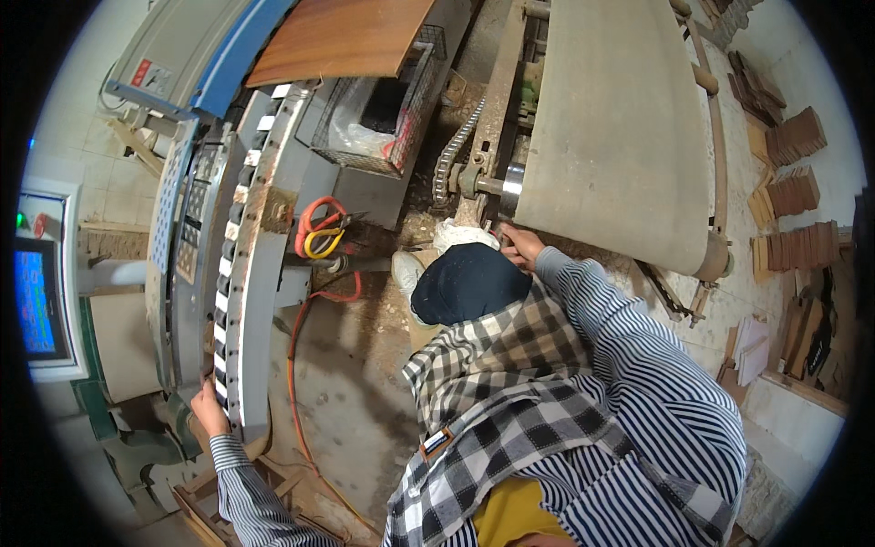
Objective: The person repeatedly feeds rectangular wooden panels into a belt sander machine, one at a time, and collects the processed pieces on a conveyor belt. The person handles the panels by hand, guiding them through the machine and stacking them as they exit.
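My left hand (pixel 211 410) is at the near end of the long machine at left, against the side of its black-and-white segmented track (pixel 221 337). One finger stretches up along the edge, and the hand looks open; the other fingers are partly hidden. My right hand (pixel 522 246) is beside my dark-clad knee (pixel 469 284), just below the roller end of a wide belt conveyor (pixel 620 137). Its fingers are curled closed, and what they hold, if anything, is too small to make out. Crumpled white material (pixel 463 235) lies next to it.
A brown board (pixel 337 41) lies on the machine at top left, above a wire basket (pixel 365 150) with plastic inside. Orange and yellow loops (pixel 319 228) hang nearby; an orange hose (pixel 296 392) crosses the floor. A lit screen (pixel 38 301) stands far left. Stacked brown pieces (pixel 795 201) line the right.
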### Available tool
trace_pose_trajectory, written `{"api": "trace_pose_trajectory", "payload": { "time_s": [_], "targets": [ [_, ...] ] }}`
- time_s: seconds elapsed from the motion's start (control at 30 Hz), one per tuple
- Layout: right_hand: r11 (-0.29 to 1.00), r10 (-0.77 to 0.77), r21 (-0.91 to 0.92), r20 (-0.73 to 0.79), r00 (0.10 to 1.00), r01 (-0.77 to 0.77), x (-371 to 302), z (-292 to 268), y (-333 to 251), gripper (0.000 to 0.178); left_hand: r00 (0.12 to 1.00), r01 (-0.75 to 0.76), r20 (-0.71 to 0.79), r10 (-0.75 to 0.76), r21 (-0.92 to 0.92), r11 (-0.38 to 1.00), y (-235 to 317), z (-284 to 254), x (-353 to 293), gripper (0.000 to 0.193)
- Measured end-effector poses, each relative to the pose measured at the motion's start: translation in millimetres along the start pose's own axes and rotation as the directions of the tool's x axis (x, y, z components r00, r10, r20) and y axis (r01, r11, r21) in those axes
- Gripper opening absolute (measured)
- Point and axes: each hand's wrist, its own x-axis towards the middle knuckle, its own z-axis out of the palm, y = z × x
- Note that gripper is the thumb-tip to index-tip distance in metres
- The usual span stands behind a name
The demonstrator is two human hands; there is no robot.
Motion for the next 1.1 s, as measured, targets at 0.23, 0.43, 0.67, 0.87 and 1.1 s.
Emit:
{"api": "trace_pose_trajectory", "payload": {
  "time_s": [0.23, 0.43, 0.67, 0.87, 1.1],
  "targets": [
    [0.953, 0.213, 0.158, 0.261, 0.942, -0.259, 30.4, 30.5, -26.0, 0.071, 0.999, 0.054, 0.001, -0.054, -0.042, 0.998, -4.8, 7.3, 9.7, 0.039],
    [0.918, 0.234, 0.168, 0.501, 0.833, -0.359, 81.2, 20.1, 10.7, 0.068, 0.998, 0.063, 0.005, -0.063, 0.027, 0.998, -13.5, 1.6, 8.2, 0.039],
    [0.959, 0.178, 0.169, 0.269, 0.947, -0.228, 113.5, 41.3, 21.6, 0.064, 0.998, 0.059, -0.010, -0.061, -0.105, 0.993, -14.0, 8.1, 7.9, 0.037],
    [0.792, -0.107, -0.610, -0.086, 0.991, 0.033, 10.2, 58.6, -48.7, 0.051, 1.000, 0.025, 0.005, -0.025, -0.093, 0.995, -11.5, 8.3, 3.7, 0.034],
    [0.396, -0.531, -0.895, -0.039, 0.847, 0.207, 58.2, 51.3, -23.1, 0.025, 1.000, -0.001, -0.003, 0.001, -0.070, 0.998, -7.0, 6.3, 5.1, 0.035]
  ]
}}
